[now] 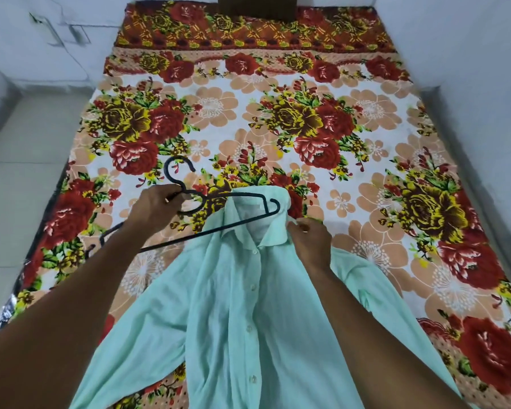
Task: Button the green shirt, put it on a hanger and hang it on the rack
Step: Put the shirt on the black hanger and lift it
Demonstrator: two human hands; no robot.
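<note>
Gripped in our left hand (157, 206), just below its hook, is the dark hanger (219, 228); its right end sits inside the collar of the buttoned green shirt (248, 314). Our right hand (309, 242) pinches the collar, apparently at its right edge. Shirt lies on the floral bedsheet (366, 128).

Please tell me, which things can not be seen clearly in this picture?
- Shirt hem: cut off by the bottom edge of the head view.
- Rack: not in view.
- Right end of the hanger: inside the collar, cloth partly hides it.
- Left hand fingertips: curled under the hanger neck.
- Right hand fingertips: tucked into the collar.
</note>
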